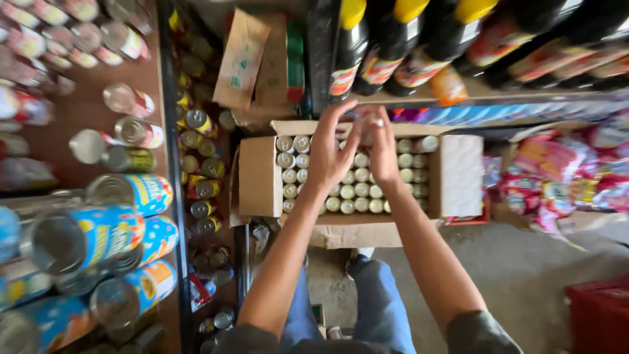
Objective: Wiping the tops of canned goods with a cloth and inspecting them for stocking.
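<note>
An open cardboard box (259, 177) stands on the floor in front of me, packed with several small silver-topped cans (354, 191) in rows. My left hand (331, 147) and my right hand (381, 147) are held close together over the far middle of the box, fingers pointing away from me. The fingertips meet near the box's back rim. Whether they grip a can there is hidden by the hands themselves. My knees in blue jeans (380, 301) show below the box.
A wooden shelf (85, 105) at left carries large colourful tins and smaller cans. Dark bottles with yellow caps (350, 46) lie on a shelf above the box. Bright snack packets (563, 170) are piled at right, and a red crate (599, 314) stands at the lower right.
</note>
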